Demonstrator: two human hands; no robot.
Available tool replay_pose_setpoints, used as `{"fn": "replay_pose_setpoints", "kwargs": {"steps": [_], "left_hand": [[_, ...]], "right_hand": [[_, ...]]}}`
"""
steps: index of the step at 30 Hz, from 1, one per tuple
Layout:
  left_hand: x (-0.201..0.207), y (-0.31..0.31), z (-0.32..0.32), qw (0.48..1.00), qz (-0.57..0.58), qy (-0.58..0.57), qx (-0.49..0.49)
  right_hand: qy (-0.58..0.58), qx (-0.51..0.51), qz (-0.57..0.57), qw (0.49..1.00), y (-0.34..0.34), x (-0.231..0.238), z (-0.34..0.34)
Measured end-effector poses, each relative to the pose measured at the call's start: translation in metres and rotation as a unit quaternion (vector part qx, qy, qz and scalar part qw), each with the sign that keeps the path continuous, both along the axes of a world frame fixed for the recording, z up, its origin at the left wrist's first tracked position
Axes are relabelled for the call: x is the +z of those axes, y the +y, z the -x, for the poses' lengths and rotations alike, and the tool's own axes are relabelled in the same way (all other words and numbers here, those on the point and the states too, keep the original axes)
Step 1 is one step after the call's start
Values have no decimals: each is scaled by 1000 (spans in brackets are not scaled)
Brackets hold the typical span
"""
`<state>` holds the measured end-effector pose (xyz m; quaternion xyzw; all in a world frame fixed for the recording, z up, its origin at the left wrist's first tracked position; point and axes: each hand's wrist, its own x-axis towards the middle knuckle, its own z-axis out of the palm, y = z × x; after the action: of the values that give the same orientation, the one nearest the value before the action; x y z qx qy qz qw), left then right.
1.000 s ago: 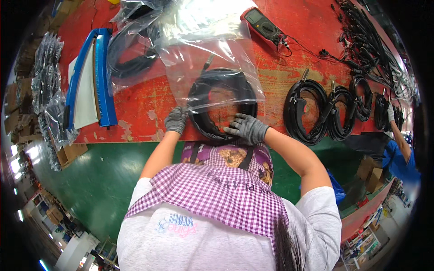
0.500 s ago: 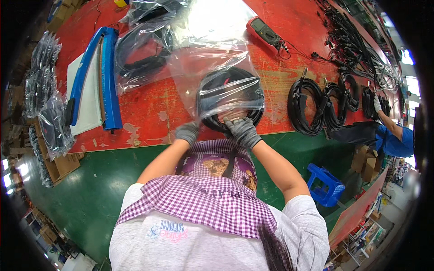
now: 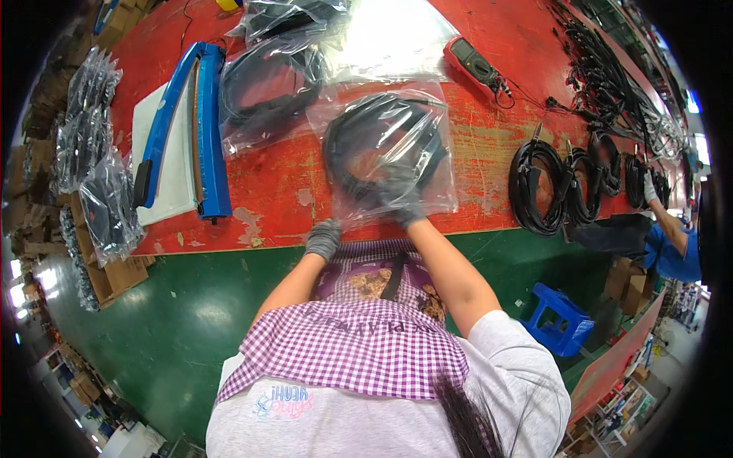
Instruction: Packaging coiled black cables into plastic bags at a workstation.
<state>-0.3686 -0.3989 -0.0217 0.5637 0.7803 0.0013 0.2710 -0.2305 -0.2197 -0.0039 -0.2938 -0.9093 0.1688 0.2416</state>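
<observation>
A coil of black cable (image 3: 341,156) lies inside a clear plastic bag (image 3: 443,200) near the front edge of the red table. My right hand (image 3: 398,192), in a grey glove, reaches over the near part of the coil, apparently within the bag's near end. Motion smears its fingers, so their grip does not show. At the bag's near left corner, my left hand (image 3: 324,239), gloved too, is closed with its fingers curled on the plastic edge.
Left of the bag are another bagged coil (image 3: 271,84) and a blue paper trimmer (image 3: 211,137). Clear bags (image 3: 405,38) and a red multimeter (image 3: 473,62) lie beyond. Bare coils (image 3: 538,187) line the right side. A co-worker's gloved hand (image 3: 650,187) is far right; a blue stool (image 3: 557,320) stands below.
My right hand has pushed forward over the coil, which now sits deeper in the bag. The bag lies flatter around it. My left hand stays at the near left corner.
</observation>
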Motion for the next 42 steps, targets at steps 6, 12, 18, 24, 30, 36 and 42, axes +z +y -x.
{"fn": "replay_pose_setpoints", "kwargs": {"steps": [6, 12, 18, 24, 30, 36, 42], "left_hand": [[25, 0, 15, 971, 131, -58, 191], [59, 19, 16, 984, 51, 37, 166], [144, 51, 76, 982, -133, 120, -56], [267, 142, 158, 757, -319, -415, 391], [297, 171, 281, 697, -584, 415, -36], [283, 121, 295, 681, -504, -129, 515], [90, 69, 314, 835, -212, 155, 483]], "right_hand": [[-251, -219, 237, 912, -43, 5, -155], [70, -350, 65, 932, -20, -12, -132], [83, -299, 277, 909, 57, 104, -126], [204, -151, 381, 889, 149, 262, -25], [326, -87, 443, 831, 193, 319, 102], [243, 1, 100, 965, 177, 250, 173], [-90, -34, 131, 987, 170, 86, 224]]}}
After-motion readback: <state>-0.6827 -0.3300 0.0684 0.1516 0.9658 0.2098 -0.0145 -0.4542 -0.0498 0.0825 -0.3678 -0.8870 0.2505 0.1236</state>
